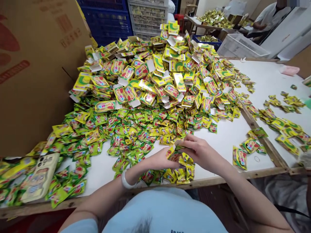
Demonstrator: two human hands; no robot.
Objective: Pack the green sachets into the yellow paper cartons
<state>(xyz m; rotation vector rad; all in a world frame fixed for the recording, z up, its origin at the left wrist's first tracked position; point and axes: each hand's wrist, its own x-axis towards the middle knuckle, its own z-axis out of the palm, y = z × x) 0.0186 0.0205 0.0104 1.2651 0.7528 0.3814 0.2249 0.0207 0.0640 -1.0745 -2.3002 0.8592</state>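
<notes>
My left hand [157,159], with a white band on the wrist, is closed around a small yellow-and-red candy box [170,152] held upright just above the table's front edge. My right hand [200,151] pinches at the top of this box. Between its fingertips a sliver of a small green packet [179,147] shows, mostly hidden by the fingers. Below the hands lie yellow candy packets [181,174]. Green candy packets [136,155] spread to the left of them. Behind rises a large heap of yellow candy boxes [155,77], several with white flaps open.
A big cardboard carton [36,74] stands at the left, with a phone in a cream case [41,178] near it. A wooden strip [259,137] divides the white table [223,142]. Crates [107,22] stand behind; a person [267,21] sits at the back right.
</notes>
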